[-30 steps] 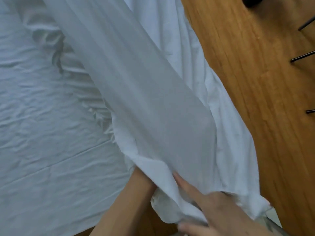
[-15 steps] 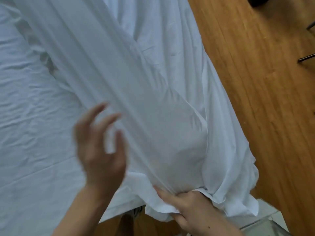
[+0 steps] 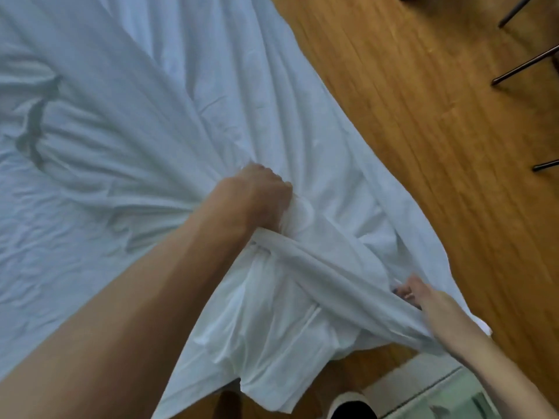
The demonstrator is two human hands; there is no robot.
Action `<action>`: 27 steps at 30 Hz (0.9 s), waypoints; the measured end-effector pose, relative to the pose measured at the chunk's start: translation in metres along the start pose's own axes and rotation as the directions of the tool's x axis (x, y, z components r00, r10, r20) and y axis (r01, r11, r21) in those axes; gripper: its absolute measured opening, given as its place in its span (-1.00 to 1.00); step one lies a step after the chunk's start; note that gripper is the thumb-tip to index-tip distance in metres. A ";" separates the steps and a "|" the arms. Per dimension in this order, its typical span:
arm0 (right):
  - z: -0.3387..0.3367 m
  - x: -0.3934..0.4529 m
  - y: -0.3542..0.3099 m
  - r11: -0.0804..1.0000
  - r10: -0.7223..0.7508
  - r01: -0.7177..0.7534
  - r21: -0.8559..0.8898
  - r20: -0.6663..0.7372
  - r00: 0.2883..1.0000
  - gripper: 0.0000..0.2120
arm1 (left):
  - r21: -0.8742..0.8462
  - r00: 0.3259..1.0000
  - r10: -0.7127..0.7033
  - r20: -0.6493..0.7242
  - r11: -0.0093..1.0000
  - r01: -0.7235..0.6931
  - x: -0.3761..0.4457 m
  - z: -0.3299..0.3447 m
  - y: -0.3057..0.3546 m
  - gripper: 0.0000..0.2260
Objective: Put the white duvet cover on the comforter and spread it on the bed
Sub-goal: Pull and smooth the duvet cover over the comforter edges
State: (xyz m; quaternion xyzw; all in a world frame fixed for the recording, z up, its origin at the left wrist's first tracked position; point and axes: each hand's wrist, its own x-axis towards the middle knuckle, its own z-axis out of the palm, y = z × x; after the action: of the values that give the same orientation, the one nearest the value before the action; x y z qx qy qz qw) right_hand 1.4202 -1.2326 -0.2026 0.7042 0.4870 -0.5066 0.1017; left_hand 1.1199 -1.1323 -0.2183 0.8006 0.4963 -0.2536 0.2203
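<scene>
Left hand (image 3: pixel 260 198), free and open half a second ago, is now fisting a bunch of the duvet cover (image 3: pixel 187 95) on the bed (image 3: pixel 45 237), right hand (image 3: pixel 423 300) pinching its near edge — still gathering fabric, comforter not visible.

Two hands are in view: one left hand (image 3: pixel 260 201), its fingers bunched into the cloth, and one right hand (image 3: pixel 423 300), pinching a fold near the hem. There is one white duvet cover (image 3: pixel 187 86), a single sheet of fabric as far as the folds let me tell; whether a second layer lies under it cannot be made out. One wooden floor (image 3: pixel 423 116) runs along the right side. Three thin dark metal legs (image 3: pixel 526 66) cross the top right corner. One shoe (image 3: pixel 352 406) shows at the bottom edge, and beside it one pale box-like object (image 3: pixel 429 385), too blurred to identify.
</scene>
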 end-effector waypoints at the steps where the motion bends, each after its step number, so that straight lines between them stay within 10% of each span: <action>1: -0.004 0.005 0.002 0.995 0.074 -0.073 0.071 -0.006 0.997 -0.65 | 0.027 1.000 -0.004 0.019 1.000 0.004 -0.001 -0.003 0.002 -0.78; 5: 0.012 0.001 0.015 0.994 0.111 -0.108 0.035 -0.076 0.991 -0.93 | 0.090 0.997 0.008 0.074 0.996 -0.015 -0.010 -0.004 0.003 -0.78; 11: 0.048 0.018 0.038 0.995 0.052 -0.081 -0.059 -0.382 0.923 -0.81 | 0.031 0.990 0.014 -0.140 0.999 -0.010 -0.027 0.021 0.001 -0.63; 15: 0.011 0.012 0.066 0.831 -0.272 0.020 -0.556 -0.375 0.886 -0.74 | -0.003 0.982 -0.003 -0.187 1.000 0.002 -0.025 0.024 -0.002 -0.60; 18: 0.004 0.011 0.091 0.823 -0.311 0.069 -0.563 -0.347 0.885 -0.71 | -0.010 0.979 -0.017 -0.204 1.000 0.015 -0.019 0.023 0.000 -0.58; 25: 0.022 0.094 0.068 0.972 0.233 -0.219 0.084 -0.251 0.940 -0.72 | -0.005 0.977 -0.014 -0.215 1.000 0.013 -0.020 0.024 -0.001 -0.54; 27: 0.009 0.108 0.076 0.937 0.349 -0.349 0.018 -0.139 0.927 -0.66 | -0.012 0.978 -0.021 -0.206 1.000 0.019 -0.020 0.024 -0.003 -0.53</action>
State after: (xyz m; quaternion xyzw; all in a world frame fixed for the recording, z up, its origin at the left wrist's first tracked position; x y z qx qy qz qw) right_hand 1.4759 -1.2133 -0.3210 0.8129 0.3617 -0.4282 0.1582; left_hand 1.1048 -1.1596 -0.2246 0.8164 0.5257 -0.1692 0.1691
